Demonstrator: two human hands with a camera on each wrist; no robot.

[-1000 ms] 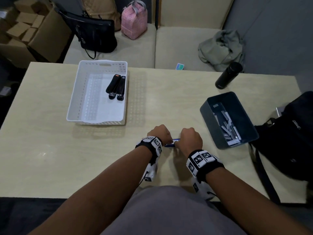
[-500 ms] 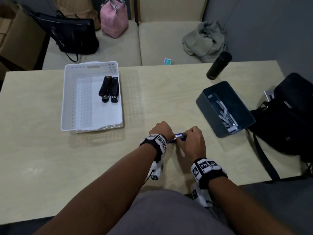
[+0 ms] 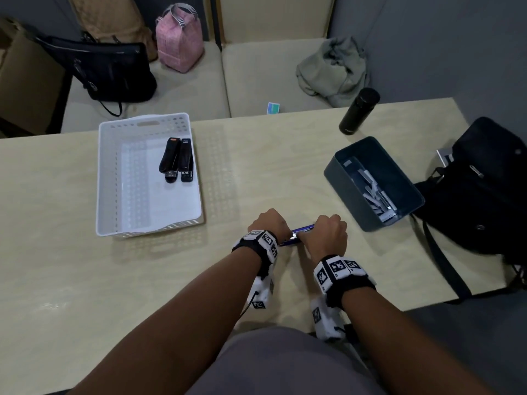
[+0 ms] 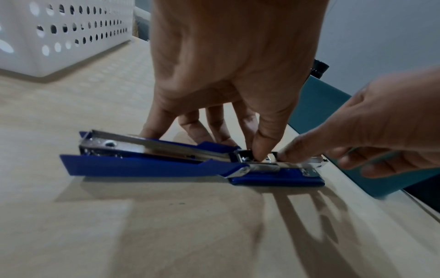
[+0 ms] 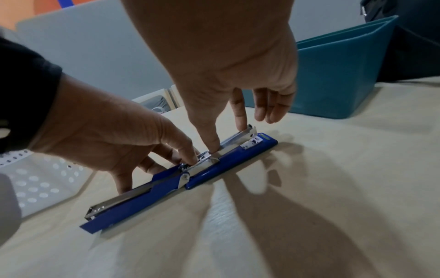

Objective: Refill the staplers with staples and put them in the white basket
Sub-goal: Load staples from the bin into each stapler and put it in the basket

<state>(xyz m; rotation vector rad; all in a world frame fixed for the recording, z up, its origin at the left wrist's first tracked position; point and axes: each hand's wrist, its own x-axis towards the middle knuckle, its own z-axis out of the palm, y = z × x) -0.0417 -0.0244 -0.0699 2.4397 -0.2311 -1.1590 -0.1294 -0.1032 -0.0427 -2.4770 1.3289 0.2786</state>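
We had the blue stapler (image 4: 152,165) swung flat open, chrome channel bared; our left hand (image 4: 228,75) and right hand (image 5: 226,56) both pinched it at mid-hinge.

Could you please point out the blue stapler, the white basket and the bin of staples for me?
blue stapler (image 5: 214,173): right wrist view, on its blue base.
white basket (image 3: 148,228): head view, on its near wall.
bin of staples (image 3: 346,192): head view, on its left outer wall.

In the head view both hands cover most of the blue stapler (image 3: 299,230) at centre frame. The black bag (image 3: 482,189) is cut off at the right edge.
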